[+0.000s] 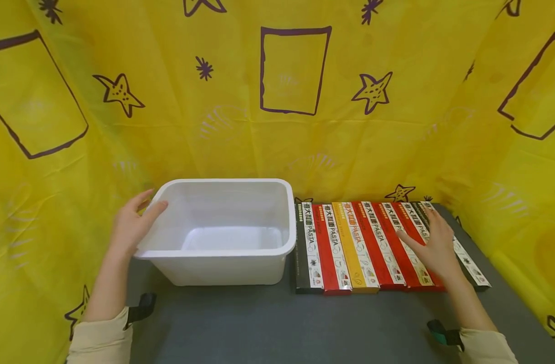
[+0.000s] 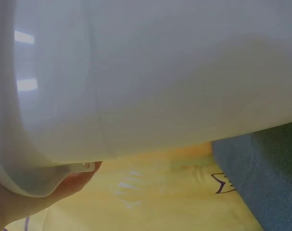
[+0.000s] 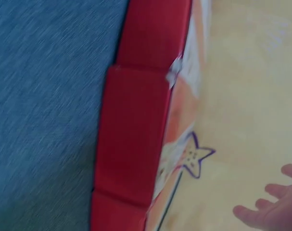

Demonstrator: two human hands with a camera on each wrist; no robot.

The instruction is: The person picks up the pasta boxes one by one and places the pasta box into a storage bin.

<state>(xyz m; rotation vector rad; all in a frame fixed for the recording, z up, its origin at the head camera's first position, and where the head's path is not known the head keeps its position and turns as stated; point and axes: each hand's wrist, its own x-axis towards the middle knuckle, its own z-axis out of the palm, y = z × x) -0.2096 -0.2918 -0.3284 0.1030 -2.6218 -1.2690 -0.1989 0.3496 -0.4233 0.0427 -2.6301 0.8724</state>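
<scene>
Upright on the dark grey table, a white tub, with rounded corners and its inner floor in view; at its left rim, the left hand, gripping the edge, thumb over the top and fingers along the outside, beneath the lip in the left wrist view; just right of the tub, a row of seven long pasta boxes, flat and side by side: from left to right, one black, one red, one yellow, three red, one black; above the right part of this row, the right hand, relaxed with fingers apart and thumb toward the tub; pale sleeves on both forearms; behind, a yellow curtain with dark outlines of starfish.
</scene>
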